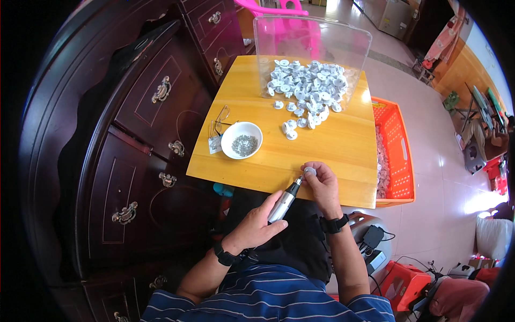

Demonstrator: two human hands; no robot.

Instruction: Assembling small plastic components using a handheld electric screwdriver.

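My left hand (pixel 254 227) is wrapped round a slim silver and black electric screwdriver (pixel 283 205), which slants up to the right. Its tip meets, or nearly meets, a small round white plastic part (pixel 309 170); I cannot tell whether they touch. That part is pinched between the thumb and fingers of my right hand (pixel 325 189), above the near edge of the wooden table (pixel 257 174). Left of my hands stands a white bowl (pixel 225 132) with many small shiny metal pieces (pixel 244 145), probably screws. Farther back, a heap of similar white parts (pixel 311 83) spreads out of a clear plastic bin (pixel 338 29).
Eyeglasses (pixel 219 122) lie beside the bowl. An orange crate (pixel 399 155) holding many small pale pieces stands right of the table. Dark drawers (pixel 145 107) line the left side. A pink chair (pixel 276 9) stands behind; another person (pixel 456 295) sits at the lower right.
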